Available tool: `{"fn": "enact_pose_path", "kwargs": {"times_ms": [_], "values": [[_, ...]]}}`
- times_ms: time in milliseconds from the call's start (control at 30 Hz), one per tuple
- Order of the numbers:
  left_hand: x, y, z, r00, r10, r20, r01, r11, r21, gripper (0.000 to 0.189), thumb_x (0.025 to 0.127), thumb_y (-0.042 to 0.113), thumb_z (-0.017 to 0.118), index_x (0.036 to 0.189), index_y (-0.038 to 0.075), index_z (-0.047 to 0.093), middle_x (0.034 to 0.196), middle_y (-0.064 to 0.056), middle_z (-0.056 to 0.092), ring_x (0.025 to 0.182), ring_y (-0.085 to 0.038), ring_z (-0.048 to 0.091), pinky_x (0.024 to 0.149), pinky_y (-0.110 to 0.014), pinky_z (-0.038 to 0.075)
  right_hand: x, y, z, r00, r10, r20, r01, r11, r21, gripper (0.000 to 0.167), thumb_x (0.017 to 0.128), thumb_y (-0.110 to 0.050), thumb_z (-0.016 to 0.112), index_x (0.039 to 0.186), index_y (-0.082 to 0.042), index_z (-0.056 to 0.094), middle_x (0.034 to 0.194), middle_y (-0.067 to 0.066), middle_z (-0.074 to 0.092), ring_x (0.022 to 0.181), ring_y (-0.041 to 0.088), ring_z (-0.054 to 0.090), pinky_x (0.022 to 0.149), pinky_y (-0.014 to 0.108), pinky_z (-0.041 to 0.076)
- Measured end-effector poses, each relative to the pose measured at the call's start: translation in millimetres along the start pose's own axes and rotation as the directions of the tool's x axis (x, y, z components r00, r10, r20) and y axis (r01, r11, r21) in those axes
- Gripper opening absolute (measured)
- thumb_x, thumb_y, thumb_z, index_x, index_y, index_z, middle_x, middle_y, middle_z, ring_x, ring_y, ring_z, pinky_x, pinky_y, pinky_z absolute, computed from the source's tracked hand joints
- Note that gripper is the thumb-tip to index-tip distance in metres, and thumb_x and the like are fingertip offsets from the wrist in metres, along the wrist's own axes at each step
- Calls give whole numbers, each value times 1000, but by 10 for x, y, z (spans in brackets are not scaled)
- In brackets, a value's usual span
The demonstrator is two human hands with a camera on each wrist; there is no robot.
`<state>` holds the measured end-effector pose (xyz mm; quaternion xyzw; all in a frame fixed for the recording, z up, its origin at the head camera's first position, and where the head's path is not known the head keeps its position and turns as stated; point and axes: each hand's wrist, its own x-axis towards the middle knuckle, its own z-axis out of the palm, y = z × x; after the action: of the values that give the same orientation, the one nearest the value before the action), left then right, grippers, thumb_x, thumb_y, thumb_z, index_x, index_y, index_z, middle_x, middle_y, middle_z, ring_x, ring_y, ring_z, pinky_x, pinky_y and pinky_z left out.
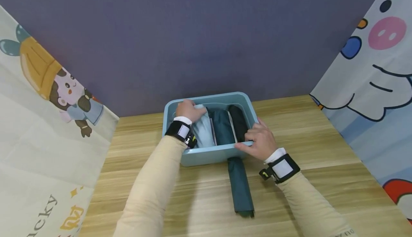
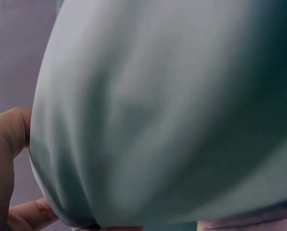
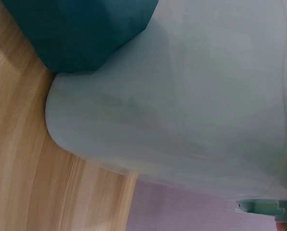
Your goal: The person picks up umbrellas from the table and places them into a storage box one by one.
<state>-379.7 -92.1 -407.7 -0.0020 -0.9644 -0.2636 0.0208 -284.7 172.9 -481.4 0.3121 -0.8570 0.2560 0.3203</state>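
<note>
A light blue plastic bin (image 1: 202,159) stands on the table against the back panel. Inside it, my left hand (image 1: 190,111) grips the far end of a pale blue fabric bundle (image 1: 204,134). That bundle's smooth, creased cloth (image 2: 133,106) fills the left wrist view, with fingertips against its edge. My right hand (image 1: 261,140) holds the bin's front right corner, thumb along the front rim. Beside the pale bundle lie a dark teal fabric bundle (image 1: 223,127) and a black one (image 1: 238,122). In front of the bin lies a slim dark teal folded umbrella (image 1: 240,187).
The wooden table (image 1: 135,172) extends to both sides of the bin. A grey-purple panel (image 1: 206,40) rises right behind it. Printed cartoon curtains hang at the left (image 1: 48,122) and the right (image 1: 376,97).
</note>
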Motion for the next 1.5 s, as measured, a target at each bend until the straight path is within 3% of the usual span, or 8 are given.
{"fn": "enact_pose_path", "kwargs": {"times_ms": [367,500,600,667,733,833,1133,1500], "values": [[63,-16,212,995,8,96,-17,996,88,53,77,45,70,54,16,32,50,5,25,51,-17,38,48,-31,34,19,-2,-15,1000,-4,7,4,1000,-10,67,82,-76,46,48,-19,49,47,-9,38,53,14,41,101,63,33],[62,-46,244,990,13,140,-29,993,115,50,79,49,67,55,14,39,54,1,38,57,-21,48,53,-33,40,14,-15,-18,1000,5,17,-4,1000,-11,66,82,-77,46,47,-20,49,47,-10,38,54,14,41,100,63,34],[55,-67,249,980,2,197,-26,992,120,48,83,54,63,71,7,58,74,-7,58,71,-24,57,63,-36,46,10,-18,-18,1000,0,18,0,1000,-10,66,82,-76,47,48,-20,49,47,-10,38,54,14,42,100,63,34],[65,-92,260,972,3,233,-32,992,119,53,85,57,60,93,5,66,96,-11,65,84,-25,59,72,-37,48,6,-16,-15,1000,-3,17,3,1000,-8,65,82,-76,47,48,-20,48,47,-10,38,54,14,42,99,64,34],[79,-110,267,963,12,268,-43,993,108,62,86,58,57,114,4,64,115,-13,63,97,-26,59,80,-38,48,7,-18,-15,1000,-3,15,3,1000,-5,65,82,-75,47,48,-20,48,47,-10,38,53,14,41,99,64,34],[100,-128,269,958,36,284,-60,995,78,69,87,58,56,130,4,57,129,-13,58,111,-27,56,89,-40,47,8,-16,-12,1000,-2,10,2,1000,-1,65,82,-75,47,48,-20,48,47,-10,37,53,14,41,100,63,34],[37,-19,182,966,80,247,-98,993,64,42,89,34,63,117,3,65,115,-12,65,104,-27,59,88,-37,47,7,-5,-19,1000,0,1,0,1000,-4,65,82,-76,47,48,-20,47,48,-10,36,53,13,40,101,63,33],[81,-70,260,962,77,261,-106,989,103,45,89,38,65,121,6,63,122,-11,62,113,-27,56,95,-37,44,9,-4,-12,1000,-6,-9,6,1000,1,65,82,-76,47,48,-20,48,47,-9,38,54,14,42,101,62,33]]}}
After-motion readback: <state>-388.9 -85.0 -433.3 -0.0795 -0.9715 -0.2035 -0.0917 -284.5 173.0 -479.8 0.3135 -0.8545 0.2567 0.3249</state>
